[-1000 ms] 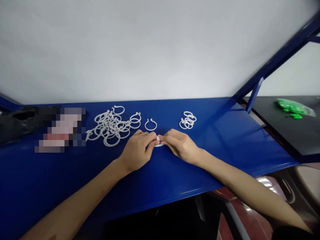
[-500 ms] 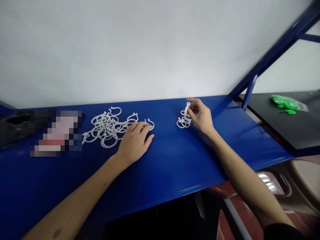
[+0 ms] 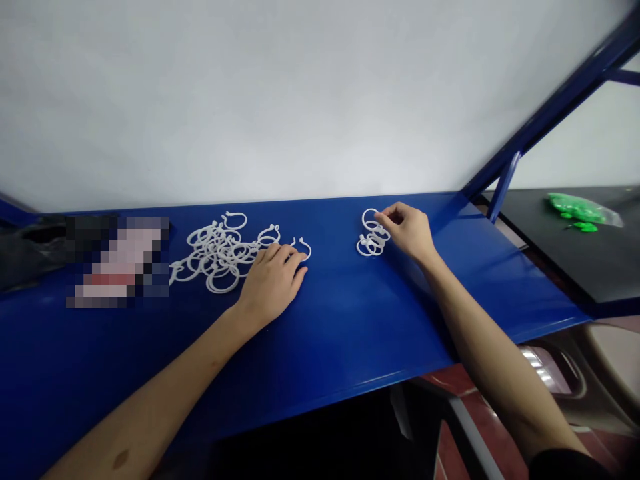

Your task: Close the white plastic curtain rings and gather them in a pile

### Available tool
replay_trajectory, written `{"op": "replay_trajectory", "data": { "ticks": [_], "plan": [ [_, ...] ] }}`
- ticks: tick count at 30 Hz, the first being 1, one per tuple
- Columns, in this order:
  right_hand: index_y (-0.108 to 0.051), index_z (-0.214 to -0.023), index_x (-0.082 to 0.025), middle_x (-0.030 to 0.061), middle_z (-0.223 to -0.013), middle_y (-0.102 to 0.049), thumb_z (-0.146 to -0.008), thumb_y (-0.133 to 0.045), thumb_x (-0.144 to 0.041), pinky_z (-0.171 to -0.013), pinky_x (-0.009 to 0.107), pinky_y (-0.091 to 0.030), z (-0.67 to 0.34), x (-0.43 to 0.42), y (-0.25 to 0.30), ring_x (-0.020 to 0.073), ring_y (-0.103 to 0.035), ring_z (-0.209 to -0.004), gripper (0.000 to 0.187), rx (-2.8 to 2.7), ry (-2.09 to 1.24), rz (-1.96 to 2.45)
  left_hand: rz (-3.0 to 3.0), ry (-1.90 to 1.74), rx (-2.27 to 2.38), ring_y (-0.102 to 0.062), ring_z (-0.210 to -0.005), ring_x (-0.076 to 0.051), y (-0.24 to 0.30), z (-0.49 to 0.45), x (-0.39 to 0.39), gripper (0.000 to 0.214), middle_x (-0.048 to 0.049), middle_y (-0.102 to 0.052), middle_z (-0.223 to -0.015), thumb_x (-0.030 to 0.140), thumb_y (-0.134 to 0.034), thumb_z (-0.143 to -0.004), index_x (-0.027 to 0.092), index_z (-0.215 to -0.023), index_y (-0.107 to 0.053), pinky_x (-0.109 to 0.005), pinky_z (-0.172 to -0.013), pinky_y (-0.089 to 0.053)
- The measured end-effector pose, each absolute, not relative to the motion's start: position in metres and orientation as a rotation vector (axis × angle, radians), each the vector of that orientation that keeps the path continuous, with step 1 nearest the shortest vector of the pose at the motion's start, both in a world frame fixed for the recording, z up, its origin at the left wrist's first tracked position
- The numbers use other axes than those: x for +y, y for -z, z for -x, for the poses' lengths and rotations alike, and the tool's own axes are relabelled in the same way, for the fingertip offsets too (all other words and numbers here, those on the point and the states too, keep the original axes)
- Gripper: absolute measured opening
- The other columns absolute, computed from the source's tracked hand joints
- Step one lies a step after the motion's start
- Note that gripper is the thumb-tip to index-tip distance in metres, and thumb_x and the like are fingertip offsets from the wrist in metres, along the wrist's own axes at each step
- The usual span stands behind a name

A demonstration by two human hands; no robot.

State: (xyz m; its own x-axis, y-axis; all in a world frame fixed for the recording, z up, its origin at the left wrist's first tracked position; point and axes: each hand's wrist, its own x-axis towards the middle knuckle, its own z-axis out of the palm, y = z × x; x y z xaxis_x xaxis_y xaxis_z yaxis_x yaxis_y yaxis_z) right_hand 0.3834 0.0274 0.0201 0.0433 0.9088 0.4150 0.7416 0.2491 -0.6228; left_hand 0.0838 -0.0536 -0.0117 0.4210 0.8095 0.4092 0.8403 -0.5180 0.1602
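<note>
My right hand (image 3: 407, 230) pinches the right edge of a white plastic curtain ring (image 3: 364, 219) between thumb and fingertips. That ring lies at the back of a small cluster of similar rings (image 3: 369, 248) on the blue table. Palm down, my left hand (image 3: 271, 283) rests with its fingers stretched out at the right side of a larger tangled pile of white rings (image 3: 220, 253). Its fingertips partly cover a ring (image 3: 309, 249) at the pile's right end. Whether they touch it I cannot tell.
Left of the pile lie a pixelated flat item (image 3: 117, 263) and a dark bag (image 3: 30, 253). A white wall (image 3: 300, 100) rises behind the blue table (image 3: 320, 333). On a black surface to the right sits a clear bag of green pieces (image 3: 580, 208).
My right hand has lowered its ring from upright, edge-on, to nearly flat at the back of the small cluster. My left hand has hardly moved. The view has shifted slightly.
</note>
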Motion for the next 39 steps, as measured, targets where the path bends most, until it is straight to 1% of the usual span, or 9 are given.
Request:
{"op": "replay_trajectory", "data": {
  "ticks": [7, 13, 18, 24, 27, 30, 33, 36, 39],
  "plan": [
    [-0.073, -0.074, -0.020, 0.0088, -0.080, -0.069, -0.084, -0.069, -0.036, -0.079, 0.044, -0.049, -0.385, 0.046, -0.004, 0.0232, -0.062, -0.076, 0.019, -1.864, -0.179, 1.654, 2.522, 0.623, -1.521, -0.058, -0.102, -0.030, 0.012, -0.084, -0.052, 0.023, -0.0102, -0.069, -0.101, 0.027, -0.051, -0.098, 0.019, -0.107, -0.070, -0.045, -0.088, -0.046],
    [-0.075, -0.079, -0.019, 0.0120, -0.084, -0.067, -0.087, -0.066, -0.036, -0.093, 0.053, -0.045, -0.384, 0.049, 0.004, 0.0286, -0.061, -0.088, 0.021, -1.911, -0.136, 1.599, 2.531, 0.617, -1.529, -0.057, -0.102, -0.031, 0.012, -0.083, -0.053, 0.023, -0.0105, -0.068, -0.102, 0.027, -0.051, -0.098, 0.019, -0.107, -0.070, -0.046, -0.089, -0.046],
    [-0.075, -0.084, -0.017, 0.0132, -0.090, -0.068, -0.092, -0.061, -0.038, -0.094, 0.051, -0.044, -0.383, 0.045, -0.001, 0.0284, -0.060, -0.094, 0.026, -1.871, -0.104, 1.635, 2.511, 0.624, -1.492, -0.058, -0.101, -0.029, 0.013, -0.082, -0.052, 0.020, -0.0094, -0.068, -0.100, 0.026, -0.054, -0.097, 0.017, -0.106, -0.069, -0.044, -0.087, -0.045],
    [-0.072, -0.090, -0.017, 0.0115, -0.099, -0.068, -0.096, -0.057, -0.031, -0.095, 0.048, -0.045, -0.372, 0.022, -0.020, 0.0260, -0.059, -0.095, 0.021, -1.800, 0.093, 1.492, 2.460, 0.727, -1.334, -0.058, -0.090, -0.025, 0.011, -0.081, -0.052, 0.011, -0.0051, -0.068, -0.088, 0.022, -0.058, -0.096, 0.018, -0.090, -0.067, -0.039, -0.082, -0.044],
    [-0.070, -0.095, -0.019, 0.0077, -0.094, -0.071, -0.098, -0.058, -0.033, -0.086, 0.041, -0.050, -0.349, -0.003, -0.029, 0.0218, -0.062, -0.088, 0.019, -1.912, -0.103, 1.258, 2.434, 0.825, -1.186, -0.057, -0.087, -0.022, 0.005, -0.084, -0.054, 0.008, -0.0038, -0.068, -0.086, 0.021, -0.060, -0.095, 0.018, -0.093, -0.067, -0.037, -0.081, -0.044],
    [-0.066, -0.112, -0.019, 0.0047, -0.095, -0.072, -0.097, -0.062, -0.035, -0.075, 0.032, -0.053, -0.320, -0.027, -0.028, 0.0165, -0.065, -0.080, 0.022, -2.027, -0.536, 1.068, 2.417, 0.911, -1.001, -0.057, -0.084, -0.020, -0.001, -0.087, -0.058, 0.005, -0.0024, -0.069, -0.087, 0.018, -0.063, -0.094, 0.019, -0.094, -0.067, -0.035, -0.079, -0.044],
    [-0.061, -0.118, -0.019, 0.0015, -0.089, -0.072, -0.097, -0.061, -0.030, -0.070, 0.028, -0.055, -0.302, -0.040, -0.021, 0.0131, -0.067, -0.074, 0.024, -1.987, -0.864, 0.992, 2.431, 0.975, -0.851, -0.057, -0.083, -0.018, -0.003, -0.090, -0.062, 0.007, -0.0009, -0.069, -0.088, 0.015, -0.064, -0.092, 0.020, -0.094, -0.067, -0.034, -0.079, -0.045],
    [-0.061, -0.111, -0.019, 0.0002, -0.085, -0.072, -0.096, -0.061, -0.024, -0.070, 0.027, -0.055, -0.297, -0.043, -0.013, 0.0118, -0.067, -0.072, 0.016, -1.902, -0.948, 0.981, 2.490, 1.032, -0.841, -0.059, -0.084, -0.017, -0.002, -0.092, -0.064, 0.009, -0.0005, -0.068, -0.089, 0.015, -0.065, -0.092, 0.021, -0.098, -0.066, -0.033, -0.080, -0.048],
    [-0.063, -0.103, -0.019, 0.0004, -0.084, -0.072, -0.095, -0.064, -0.024, -0.069, 0.026, -0.055, -0.299, -0.042, -0.012, 0.0116, -0.067, -0.072, 0.009, -1.878, -0.891, 0.955, 2.469, 1.297, -1.142, -0.062, -0.089, -0.017, -0.003, -0.094, -0.066, 0.019, -0.0043, -0.068, -0.100, 0.024, -0.069, -0.091, 0.020, -0.109, -0.063, -0.033, -0.081, -0.052]
  ]
}}
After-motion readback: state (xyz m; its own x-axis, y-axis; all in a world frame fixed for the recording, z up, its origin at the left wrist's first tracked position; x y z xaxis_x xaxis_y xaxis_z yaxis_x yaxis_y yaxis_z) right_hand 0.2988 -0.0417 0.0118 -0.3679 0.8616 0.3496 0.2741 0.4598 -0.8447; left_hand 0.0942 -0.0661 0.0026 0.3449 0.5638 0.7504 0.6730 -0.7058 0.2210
